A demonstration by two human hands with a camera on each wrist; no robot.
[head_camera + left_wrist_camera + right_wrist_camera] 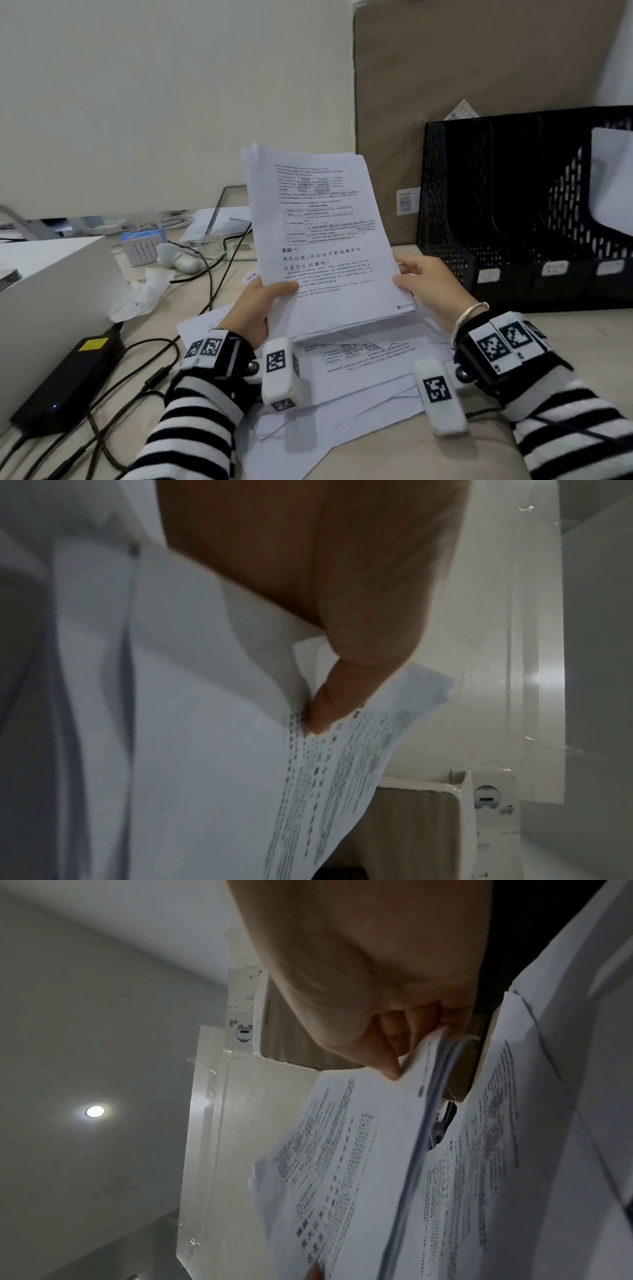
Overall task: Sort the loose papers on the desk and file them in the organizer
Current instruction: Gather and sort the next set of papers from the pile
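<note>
A thick stack of printed white papers (325, 240) is held tilted up above the desk, printed side toward me. My left hand (263, 301) grips its lower left corner, thumb on the top sheet. My right hand (421, 284) grips its lower right edge. In the left wrist view the thumb (342, 685) presses on the stack of papers (205, 750). In the right wrist view my fingers (394, 1042) pinch the stack's edge (428, 1096). More loose papers (359, 373) lie spread on the desk under both wrists. The black mesh organizer (513, 205) stands at the right, one white sheet (613, 178) in its far right slot.
A brown cardboard box (462, 85) stands behind the organizer. A white box (51, 291) sits at the left, with a black power brick (72, 373) and cables (144, 370) in front. Crumpled tissue (140, 294), a small blue-topped box (142, 246) and white earbud cases lie behind.
</note>
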